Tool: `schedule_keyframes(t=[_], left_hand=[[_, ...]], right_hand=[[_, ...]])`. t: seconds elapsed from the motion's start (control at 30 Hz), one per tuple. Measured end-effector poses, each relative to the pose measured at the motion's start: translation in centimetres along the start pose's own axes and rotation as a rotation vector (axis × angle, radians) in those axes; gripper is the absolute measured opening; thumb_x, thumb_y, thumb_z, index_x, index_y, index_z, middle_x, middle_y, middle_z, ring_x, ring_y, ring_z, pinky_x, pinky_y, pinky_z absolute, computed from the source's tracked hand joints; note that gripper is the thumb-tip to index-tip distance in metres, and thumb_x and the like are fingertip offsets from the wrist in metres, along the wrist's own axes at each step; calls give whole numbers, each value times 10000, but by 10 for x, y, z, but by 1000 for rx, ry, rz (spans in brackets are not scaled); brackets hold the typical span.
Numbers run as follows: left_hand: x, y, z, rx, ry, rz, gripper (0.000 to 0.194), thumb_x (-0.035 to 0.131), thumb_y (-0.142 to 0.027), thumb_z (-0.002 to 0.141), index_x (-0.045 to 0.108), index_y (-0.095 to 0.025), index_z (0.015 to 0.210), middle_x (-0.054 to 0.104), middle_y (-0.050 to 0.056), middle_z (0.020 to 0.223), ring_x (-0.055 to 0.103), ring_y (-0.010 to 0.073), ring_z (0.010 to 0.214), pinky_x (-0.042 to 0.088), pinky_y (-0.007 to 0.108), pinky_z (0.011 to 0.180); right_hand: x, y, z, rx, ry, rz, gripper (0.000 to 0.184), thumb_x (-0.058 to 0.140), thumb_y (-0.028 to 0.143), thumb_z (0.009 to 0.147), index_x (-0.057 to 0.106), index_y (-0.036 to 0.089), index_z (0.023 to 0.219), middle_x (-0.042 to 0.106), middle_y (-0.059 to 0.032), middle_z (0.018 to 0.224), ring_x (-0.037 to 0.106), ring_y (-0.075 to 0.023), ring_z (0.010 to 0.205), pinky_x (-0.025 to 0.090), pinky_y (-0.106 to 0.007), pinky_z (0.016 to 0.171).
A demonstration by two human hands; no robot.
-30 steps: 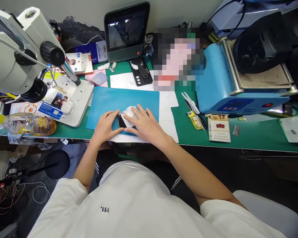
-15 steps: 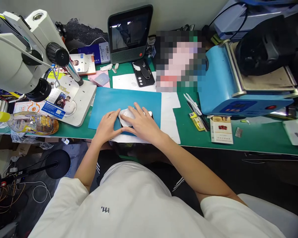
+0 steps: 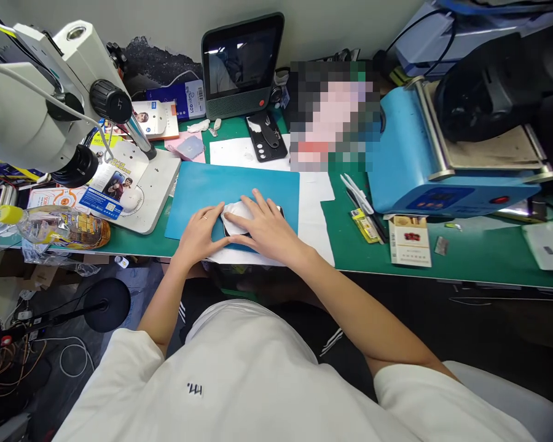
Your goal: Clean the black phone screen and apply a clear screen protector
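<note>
On the blue mat [image 3: 188, 190], a flat device with a dark edge [image 3: 281, 212], which looks like a phone, lies mostly hidden beneath my hands and a crumpled white wipe [image 3: 238, 218]. My left hand [image 3: 201, 232] grips the left side of the device, fingers along its edge and thumb pointing right. From the right, my right hand [image 3: 267, 230] holds the wipe down on the device, index finger across the white material and the other fingers reaching over the far side. Both thumbs nearly meet at the near edge.
A microscope [image 3: 74, 110] and a drink bottle [image 3: 59, 228] stand left. Behind are a smart display [image 3: 242, 64] and a black phone back cover [image 3: 266, 138]. To the right, tweezers [image 3: 357, 193], a cigarette box [image 3: 410, 240] and a blue machine [image 3: 405, 147] occupy the green bench.
My right hand has shifted very slightly right with its fingers on the wipe. My left hand stays at the device's left edge.
</note>
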State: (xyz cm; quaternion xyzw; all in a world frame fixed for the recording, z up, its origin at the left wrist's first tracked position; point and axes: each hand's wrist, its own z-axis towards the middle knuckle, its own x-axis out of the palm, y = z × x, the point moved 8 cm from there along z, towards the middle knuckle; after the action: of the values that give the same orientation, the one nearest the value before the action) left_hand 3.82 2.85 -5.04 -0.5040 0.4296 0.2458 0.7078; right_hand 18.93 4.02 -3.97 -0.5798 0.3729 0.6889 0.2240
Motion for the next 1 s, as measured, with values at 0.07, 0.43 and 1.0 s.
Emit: schedule_keyframes(t=[0.07, 0.43, 1.0], left_hand=[[-1, -1, 0, 3, 0, -9, 862, 732, -548, 952, 347, -220, 1651, 578, 135, 1573, 514, 342, 1449, 425, 511, 1206], [-1, -3, 0, 5, 4, -31, 842, 759, -421, 940, 347, -235, 1650, 611, 103, 1540, 514, 324, 1440, 428, 494, 1202], [-1, -3, 0, 11, -1, -43, 839, 753, -489, 947, 361, -246, 1648, 620, 115, 1530, 518, 334, 1443, 436, 507, 1195]], right_hand=[[1, -4, -11, 2, 1, 0, 614, 540, 627, 1021, 578, 312, 1546, 390, -191, 1708, 210, -480, 1621, 333, -708, 1200], [7, 13, -25, -130, -25, -9, 608, 645, 587, 982, 581, 336, 1532, 361, -194, 1725, 201, -478, 1625, 279, -745, 1204], [3, 2, -34, -112, -26, -17, 559, 667, 530, 987, 607, 353, 1514, 278, -161, 1768, 116, -505, 1635, 261, -779, 1201]])
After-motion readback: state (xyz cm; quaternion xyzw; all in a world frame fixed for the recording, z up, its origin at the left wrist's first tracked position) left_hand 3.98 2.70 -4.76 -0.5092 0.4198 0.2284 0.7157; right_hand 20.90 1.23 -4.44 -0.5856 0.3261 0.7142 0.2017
